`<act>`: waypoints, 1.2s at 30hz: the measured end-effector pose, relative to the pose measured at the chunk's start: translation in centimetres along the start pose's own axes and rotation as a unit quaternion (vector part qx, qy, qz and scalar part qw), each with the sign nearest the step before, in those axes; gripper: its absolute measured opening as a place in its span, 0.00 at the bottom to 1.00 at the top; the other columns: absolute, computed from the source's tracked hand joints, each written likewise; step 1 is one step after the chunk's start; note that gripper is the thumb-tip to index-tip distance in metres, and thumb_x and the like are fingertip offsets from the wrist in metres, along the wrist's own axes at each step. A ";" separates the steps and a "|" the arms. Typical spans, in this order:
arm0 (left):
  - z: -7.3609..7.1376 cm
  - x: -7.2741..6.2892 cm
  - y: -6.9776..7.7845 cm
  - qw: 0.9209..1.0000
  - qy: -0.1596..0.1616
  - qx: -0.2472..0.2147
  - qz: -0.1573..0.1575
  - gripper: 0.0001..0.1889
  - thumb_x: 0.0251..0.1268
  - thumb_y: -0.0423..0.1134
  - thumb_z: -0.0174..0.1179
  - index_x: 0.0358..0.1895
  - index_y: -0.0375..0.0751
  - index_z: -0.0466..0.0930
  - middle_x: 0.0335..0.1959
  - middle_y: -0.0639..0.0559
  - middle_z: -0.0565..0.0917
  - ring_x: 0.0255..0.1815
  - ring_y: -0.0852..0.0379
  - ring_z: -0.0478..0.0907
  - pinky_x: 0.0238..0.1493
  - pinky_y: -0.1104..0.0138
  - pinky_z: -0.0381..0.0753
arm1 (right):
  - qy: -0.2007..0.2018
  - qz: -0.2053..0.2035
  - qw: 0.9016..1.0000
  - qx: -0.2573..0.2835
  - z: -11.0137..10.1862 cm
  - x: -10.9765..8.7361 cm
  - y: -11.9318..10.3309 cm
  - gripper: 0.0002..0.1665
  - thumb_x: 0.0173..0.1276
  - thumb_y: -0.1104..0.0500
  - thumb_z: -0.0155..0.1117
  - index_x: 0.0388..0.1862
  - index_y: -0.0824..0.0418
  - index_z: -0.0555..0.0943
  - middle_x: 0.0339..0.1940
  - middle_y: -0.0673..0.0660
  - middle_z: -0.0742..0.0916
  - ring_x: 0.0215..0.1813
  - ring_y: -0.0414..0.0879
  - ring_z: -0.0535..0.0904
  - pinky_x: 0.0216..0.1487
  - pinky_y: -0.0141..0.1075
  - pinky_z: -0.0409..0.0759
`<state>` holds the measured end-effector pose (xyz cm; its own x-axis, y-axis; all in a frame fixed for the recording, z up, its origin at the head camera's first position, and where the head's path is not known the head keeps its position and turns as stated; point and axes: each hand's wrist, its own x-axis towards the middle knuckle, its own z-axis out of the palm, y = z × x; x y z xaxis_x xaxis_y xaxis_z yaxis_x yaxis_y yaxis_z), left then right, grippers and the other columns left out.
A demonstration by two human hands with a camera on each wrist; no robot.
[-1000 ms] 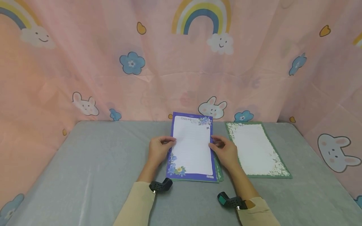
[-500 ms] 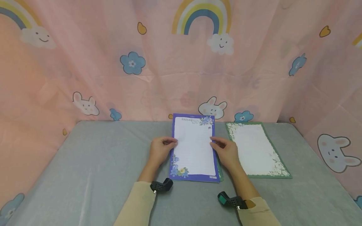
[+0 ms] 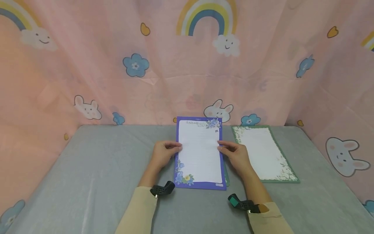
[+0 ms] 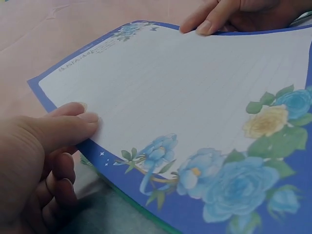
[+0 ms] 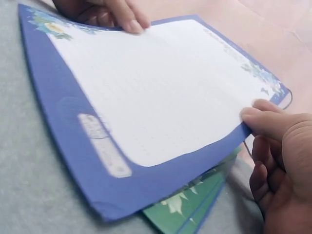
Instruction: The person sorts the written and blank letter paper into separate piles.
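Observation:
A sheet of letter paper (image 3: 200, 152) with a violet-blue border and blue flowers is held between both hands in the head view. My left hand (image 3: 164, 154) pinches its left edge, thumb on top. On the opposite edge my right hand (image 3: 236, 156) pinches the paper the same way. The left wrist view shows the sheet (image 4: 161, 83) bowed, its near corner full of blue roses. Below it, green-bordered paper (image 5: 183, 209) peeks out in the right wrist view, mostly hidden by the blue sheet.
A green-bordered sheet with white flowers (image 3: 264, 154) lies to the right on the grey tablecloth (image 3: 117, 169). Behind the table hangs a pink curtain (image 3: 163, 87) with rainbows and rabbits. Black camera straps (image 3: 162, 188) circle both wrists.
The blue-bordered sheet has shifted slightly right over the green paper below, covering more of it, and looks a little raised. Both hands keep their pinch on its edges.

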<state>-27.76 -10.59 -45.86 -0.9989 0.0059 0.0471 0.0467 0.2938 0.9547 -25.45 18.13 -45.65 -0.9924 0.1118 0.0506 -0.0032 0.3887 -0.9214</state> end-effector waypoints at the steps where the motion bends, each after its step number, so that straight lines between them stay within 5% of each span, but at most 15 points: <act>1: -0.1 -0.1 0.1 1.000 -0.002 -0.001 -0.001 0.06 0.57 0.35 0.73 0.37 0.39 0.91 0.37 0.45 0.90 0.33 0.60 0.78 0.33 0.71 0.76 | -0.003 -0.002 1.000 0.004 -0.1 0.0 0.0 0.20 0.67 0.53 0.72 0.56 0.58 0.87 0.41 0.50 0.89 0.46 0.39 0.78 0.46 0.23 0.76; 9: -1.1 -0.6 1.8 0.999 -0.045 -0.026 -0.011 0.07 0.56 0.36 0.74 0.38 0.40 0.91 0.32 0.51 0.87 0.28 0.60 0.74 0.28 0.70 0.74 | -0.027 0.000 0.998 0.052 -0.9 0.0 0.2 0.24 0.68 0.53 0.72 0.58 0.64 0.84 0.39 0.38 0.87 0.46 0.37 0.77 0.45 0.25 0.77; 17: -1.7 -0.7 2.5 0.999 -0.038 -0.031 -0.019 0.08 0.57 0.35 0.73 0.40 0.38 0.91 0.30 0.53 0.86 0.27 0.60 0.73 0.28 0.70 0.73 | -0.045 0.010 0.997 0.061 -1.0 -0.2 -1.2 0.24 0.70 0.52 0.69 0.60 0.63 0.83 0.41 0.39 0.87 0.45 0.38 0.78 0.45 0.27 0.79; 24: -3.7 -1.9 6.1 0.998 -0.052 0.017 -0.024 0.09 0.63 0.41 0.70 0.44 0.46 0.90 0.42 0.50 0.88 0.40 0.55 0.78 0.43 0.67 0.79 | -0.034 -0.020 0.998 0.048 -1.4 -0.8 -4.1 0.23 0.70 0.52 0.69 0.59 0.62 0.84 0.35 0.40 0.85 0.41 0.41 0.77 0.44 0.30 0.81; 30: -5.6 -3.2 9.1 0.999 -0.021 0.038 -0.011 0.10 0.67 0.44 0.67 0.48 0.47 0.89 0.49 0.49 0.88 0.47 0.52 0.82 0.54 0.60 0.84 | -0.021 -0.029 0.997 0.069 -1.1 -1.9 -7.3 0.26 0.71 0.49 0.67 0.62 0.61 0.83 0.38 0.37 0.86 0.39 0.38 0.80 0.47 0.25 0.81; 36: -7.2 -4.2 10.7 0.997 0.020 0.067 -0.013 0.11 0.69 0.44 0.66 0.50 0.48 0.89 0.50 0.48 0.87 0.46 0.52 0.81 0.48 0.64 0.84 | -0.026 -0.025 0.997 0.073 0.0 -3.0 -9.3 0.22 0.74 0.51 0.63 0.63 0.58 0.82 0.40 0.37 0.85 0.40 0.38 0.80 0.47 0.24 0.81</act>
<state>-23.00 -14.34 -33.77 -0.9985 -0.0400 0.0372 0.0170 0.4193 0.9077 -22.44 14.20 -37.27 -0.9956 0.0466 0.0815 -0.0670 0.2545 -0.9647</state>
